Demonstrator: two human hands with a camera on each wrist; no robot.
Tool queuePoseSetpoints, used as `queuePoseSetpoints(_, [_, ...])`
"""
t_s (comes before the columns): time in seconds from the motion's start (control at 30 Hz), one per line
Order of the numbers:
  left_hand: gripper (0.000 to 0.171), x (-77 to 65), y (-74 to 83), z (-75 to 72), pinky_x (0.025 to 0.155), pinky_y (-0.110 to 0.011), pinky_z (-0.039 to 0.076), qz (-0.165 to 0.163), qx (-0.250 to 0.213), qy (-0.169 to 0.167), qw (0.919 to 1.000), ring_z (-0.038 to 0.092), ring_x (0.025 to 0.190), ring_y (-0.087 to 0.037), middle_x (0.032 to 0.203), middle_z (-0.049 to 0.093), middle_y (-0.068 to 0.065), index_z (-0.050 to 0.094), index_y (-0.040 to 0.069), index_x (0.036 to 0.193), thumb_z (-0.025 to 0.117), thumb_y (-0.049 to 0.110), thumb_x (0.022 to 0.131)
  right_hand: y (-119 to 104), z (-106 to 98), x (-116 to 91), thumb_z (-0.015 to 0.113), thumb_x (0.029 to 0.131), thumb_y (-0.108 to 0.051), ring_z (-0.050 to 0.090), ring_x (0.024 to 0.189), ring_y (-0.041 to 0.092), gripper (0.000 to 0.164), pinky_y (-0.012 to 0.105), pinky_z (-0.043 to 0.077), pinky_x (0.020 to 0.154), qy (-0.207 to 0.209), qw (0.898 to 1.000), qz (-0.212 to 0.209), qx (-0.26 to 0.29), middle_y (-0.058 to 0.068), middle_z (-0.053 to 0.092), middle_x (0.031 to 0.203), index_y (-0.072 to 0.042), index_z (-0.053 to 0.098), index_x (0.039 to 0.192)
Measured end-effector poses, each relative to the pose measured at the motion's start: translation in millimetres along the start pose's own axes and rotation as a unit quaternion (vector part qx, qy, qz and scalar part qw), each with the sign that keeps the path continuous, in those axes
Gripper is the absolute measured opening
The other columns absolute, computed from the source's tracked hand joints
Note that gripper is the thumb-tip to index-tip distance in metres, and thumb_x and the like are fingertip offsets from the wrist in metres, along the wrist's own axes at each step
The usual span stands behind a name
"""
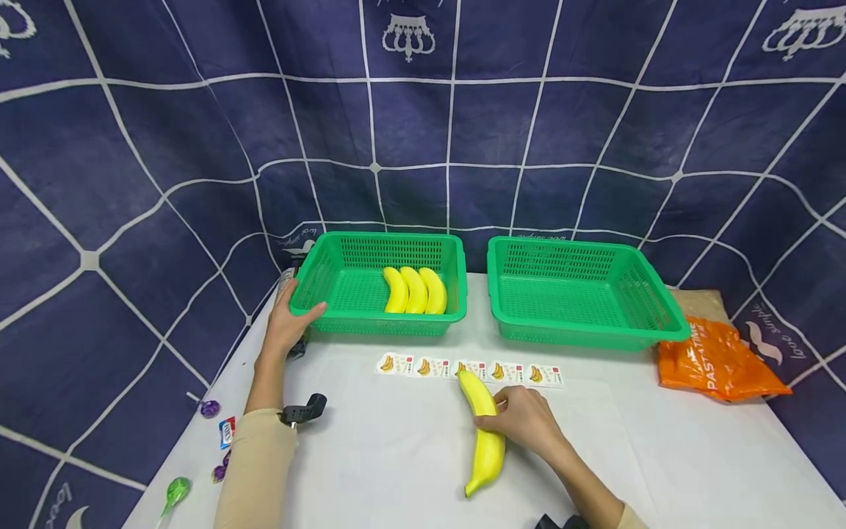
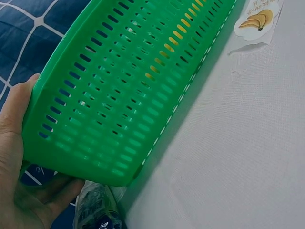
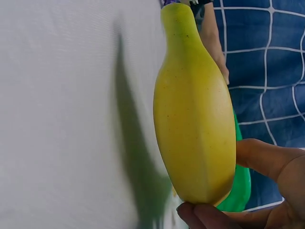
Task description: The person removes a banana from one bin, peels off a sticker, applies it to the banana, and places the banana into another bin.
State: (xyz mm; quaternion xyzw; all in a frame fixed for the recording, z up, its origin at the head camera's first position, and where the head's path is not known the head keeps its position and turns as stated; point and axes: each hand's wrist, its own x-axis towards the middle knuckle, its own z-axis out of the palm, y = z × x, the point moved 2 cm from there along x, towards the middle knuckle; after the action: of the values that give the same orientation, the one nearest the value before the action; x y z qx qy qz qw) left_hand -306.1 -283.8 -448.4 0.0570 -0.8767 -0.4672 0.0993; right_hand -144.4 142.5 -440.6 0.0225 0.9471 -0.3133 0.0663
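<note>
My right hand [image 1: 522, 415] pinches a yellow banana [image 1: 487, 433] between thumb and fingers, holding it over the white table. In the right wrist view the banana [image 3: 195, 105] casts a shadow on the cloth beside it. My left hand [image 1: 287, 323] grips the near left corner of the left green basket [image 1: 377, 323], thumb over the rim and fingers round the outside. Three bananas [image 1: 415, 290] lie side by side in that basket, toward its right end. From the left wrist, the basket's slotted wall [image 2: 109, 95] fills much of the view.
A second green basket [image 1: 581, 334] stands to the right. Banana stickers [image 1: 432, 367] lie in a row before the baskets. An orange pasta bag [image 1: 717, 364] is at far right. Small wrapped sweets [image 1: 210, 408] and a green lollipop [image 1: 177, 491] lie along the left edge.
</note>
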Motion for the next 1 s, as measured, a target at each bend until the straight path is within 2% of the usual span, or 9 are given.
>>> queuePoseSetpoints(0.17, [0.100, 0.1, -2.3, -0.2, 0.121, -0.061, 0.014, 0.005, -0.003, 0.006, 1.0000, 0.007, 0.152, -0.036, 0.166, 0.007, -0.006, 0.014, 0.017, 0.158, 0.072, 0.049, 0.084, 5, 8, -1, 0.087, 0.063, -0.039, 0.054, 0.064, 0.013, 0.049, 0.025, 0.041, 0.054, -0.009, 1.000, -0.006, 0.005, -0.001, 0.063, 0.069, -0.002, 0.074, 0.093])
queuePoseSetpoints(0.37, [0.098, 0.2, -2.8, 0.8, 0.121, -0.059, 0.014, 0.014, -0.018, 0.013, 0.9996, 0.008, 0.153, -0.035, 0.166, 0.010, -0.007, 0.015, 0.016, 0.158, 0.073, 0.045, 0.084, 5, 11, -2, 0.087, 0.064, -0.037, 0.042, 0.053, 0.009, 0.033, 0.020, 0.030, 0.047, -0.014, 1.000, -0.018, 0.013, -0.005, 0.047, 0.054, -0.010, 0.068, 0.071])
queuePoseSetpoints(0.57, [0.099, 0.1, -1.9, 1.0, 0.121, -0.059, 0.014, 0.008, -0.016, 0.011, 0.9998, 0.008, 0.152, -0.035, 0.166, 0.010, -0.006, 0.016, 0.016, 0.158, 0.074, 0.044, 0.083, 7, 12, -3, 0.088, 0.064, -0.037, 0.047, 0.057, 0.011, 0.036, 0.021, 0.034, 0.050, -0.015, 1.000, -0.013, 0.011, -0.003, 0.054, 0.059, -0.007, 0.072, 0.077])
queuePoseSetpoints(0.73, [0.099, 0.5, 1.4, -1.7, 0.120, -0.061, 0.014, 0.007, -0.013, -0.008, 0.9999, 0.007, 0.152, -0.037, 0.166, 0.005, -0.004, 0.012, 0.018, 0.158, 0.071, 0.047, 0.085, 9, 12, 0, 0.086, 0.065, -0.038, 0.042, 0.054, 0.010, 0.034, 0.020, 0.029, 0.048, -0.016, 1.000, -0.017, 0.011, -0.005, 0.047, 0.055, -0.010, 0.069, 0.071])
queuePoseSetpoints(0.87, [0.099, -6.6, 5.8, -3.7, 0.120, -0.061, 0.015, -0.003, -0.034, -0.019, 0.9992, 0.005, 0.152, -0.038, 0.166, 0.000, -0.007, 0.006, 0.019, 0.159, 0.068, 0.048, 0.087, 11, 12, -1, 0.086, 0.065, -0.039, 0.044, 0.056, 0.011, 0.036, 0.021, 0.031, 0.049, -0.019, 1.000, -0.017, 0.014, -0.004, 0.050, 0.056, -0.009, 0.070, 0.075])
queuePoseSetpoints(0.93, [0.099, -13.5, 9.6, -4.4, 0.120, -0.063, 0.014, 0.005, -0.030, -0.005, 0.9995, 0.004, 0.152, -0.039, 0.166, -0.001, -0.009, 0.006, 0.019, 0.159, 0.068, 0.047, 0.087, 12, 13, -1, 0.086, 0.065, -0.039, 0.046, 0.057, 0.011, 0.038, 0.021, 0.032, 0.050, -0.021, 1.000, -0.015, 0.016, -0.003, 0.053, 0.057, -0.008, 0.071, 0.079])
queuePoseSetpoints(1.0, [0.098, -21.9, 15.4, -5.8, 0.119, -0.065, 0.014, 0.031, -0.002, 0.022, 0.9993, 0.004, 0.151, -0.040, 0.166, 0.001, -0.010, 0.009, 0.019, 0.158, 0.070, 0.045, 0.086, 12, 13, -2, 0.086, 0.064, -0.040, 0.047, 0.058, 0.011, 0.038, 0.021, 0.032, 0.050, -0.022, 1.000, -0.014, 0.014, -0.003, 0.054, 0.058, -0.008, 0.071, 0.079])
